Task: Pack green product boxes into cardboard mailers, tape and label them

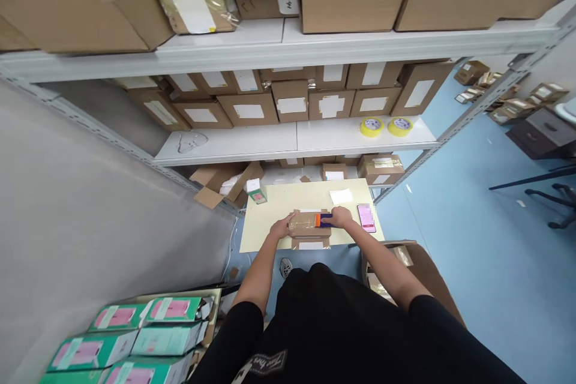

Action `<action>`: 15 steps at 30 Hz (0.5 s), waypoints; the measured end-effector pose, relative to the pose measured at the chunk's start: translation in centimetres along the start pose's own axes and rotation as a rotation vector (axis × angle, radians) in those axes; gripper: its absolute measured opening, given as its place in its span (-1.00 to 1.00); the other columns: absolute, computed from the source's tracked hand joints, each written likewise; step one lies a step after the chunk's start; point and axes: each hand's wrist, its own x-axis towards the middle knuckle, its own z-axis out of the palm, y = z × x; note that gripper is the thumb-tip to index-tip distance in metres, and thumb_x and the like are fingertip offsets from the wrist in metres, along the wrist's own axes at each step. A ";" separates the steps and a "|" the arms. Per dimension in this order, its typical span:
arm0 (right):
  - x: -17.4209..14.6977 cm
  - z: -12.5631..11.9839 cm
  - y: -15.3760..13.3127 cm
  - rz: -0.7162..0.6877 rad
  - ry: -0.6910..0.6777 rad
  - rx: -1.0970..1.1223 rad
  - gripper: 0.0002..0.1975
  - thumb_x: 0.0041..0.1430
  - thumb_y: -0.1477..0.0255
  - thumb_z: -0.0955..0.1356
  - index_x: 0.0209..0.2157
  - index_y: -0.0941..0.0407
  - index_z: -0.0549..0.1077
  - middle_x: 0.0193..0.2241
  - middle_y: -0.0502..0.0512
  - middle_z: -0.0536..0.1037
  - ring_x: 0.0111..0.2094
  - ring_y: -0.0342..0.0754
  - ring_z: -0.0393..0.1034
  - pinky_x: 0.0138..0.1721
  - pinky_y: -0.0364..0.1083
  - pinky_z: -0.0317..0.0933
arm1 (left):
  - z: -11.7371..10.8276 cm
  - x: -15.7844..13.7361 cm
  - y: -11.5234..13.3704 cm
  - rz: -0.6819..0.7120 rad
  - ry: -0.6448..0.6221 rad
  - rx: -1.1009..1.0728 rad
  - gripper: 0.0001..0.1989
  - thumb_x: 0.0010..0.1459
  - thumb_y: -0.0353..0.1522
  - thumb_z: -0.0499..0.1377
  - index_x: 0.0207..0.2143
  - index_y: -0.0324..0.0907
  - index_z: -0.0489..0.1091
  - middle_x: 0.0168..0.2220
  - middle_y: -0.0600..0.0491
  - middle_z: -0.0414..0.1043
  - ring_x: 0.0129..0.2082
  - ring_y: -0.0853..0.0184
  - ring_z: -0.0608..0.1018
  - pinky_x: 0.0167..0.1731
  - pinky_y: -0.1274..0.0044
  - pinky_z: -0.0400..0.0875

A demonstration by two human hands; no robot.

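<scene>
Cardboard box [310, 231] lies flat on the counter [261, 233], up at the near edge, right in front of me. My right hand [341, 217] is closed around the blue-and-orange tape dispenser [323, 220], over the box's right part. My left hand [281, 227] is at the box's left end; can't tell if it's gripping or just pressing.

Risks, my guess: if my left hand lets up, a pull on the dispenser could drag the box right or twist it. Uneven tension could wrinkle the clear tape [299, 225] or run it off line. Dispenser's cutting edge could nick my left fingers if they get close. Being so near the edge, the box could tip towards me if pressed there. A long rightward pull might knock the phone [366, 218].

Box's long axis runs left to right, tape along it; white label [310, 245] on the near side. Dispenser lies the same way, orange end pointing left.
</scene>
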 end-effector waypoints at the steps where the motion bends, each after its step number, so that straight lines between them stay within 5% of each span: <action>1: -0.3 -0.2 1.5 0.017 0.002 -0.004 -0.30 0.10 -0.20 0.42 -0.18 0.20 0.65 -0.15 0.43 0.68 -0.10 0.25 0.61 -0.19 -0.02 0.38 | -0.1 0.0 0.1 0.008 -0.018 0.016 0.04 -0.45 -0.39 0.55 0.23 0.11 0.45 0.11 0.03 0.58 0.02 0.04 0.61 0.04 0.41 0.39; 10: -3.0 -0.5 13.1 0.179 -0.008 -0.015 -0.31 0.10 -0.15 0.45 -0.13 0.23 0.64 -0.11 0.48 0.65 -0.08 0.25 0.59 -0.16 -0.01 0.37 | 0.0 0.2 0.2 0.027 -0.087 0.023 0.06 -0.31 -0.44 0.49 0.33 0.11 0.34 0.31 0.05 0.40 0.13 0.08 0.56 0.13 0.44 0.37; 15: -1.1 1.9 10.0 0.239 -0.007 0.014 -0.40 0.11 -0.03 0.49 -0.10 0.22 0.64 -0.13 0.47 0.66 -0.09 0.24 0.60 -0.15 -0.02 0.38 | 0.2 0.4 0.6 0.003 -0.056 0.022 0.06 -0.32 -0.45 0.49 0.32 0.12 0.35 0.31 0.09 0.41 0.12 0.12 0.57 0.13 0.47 0.39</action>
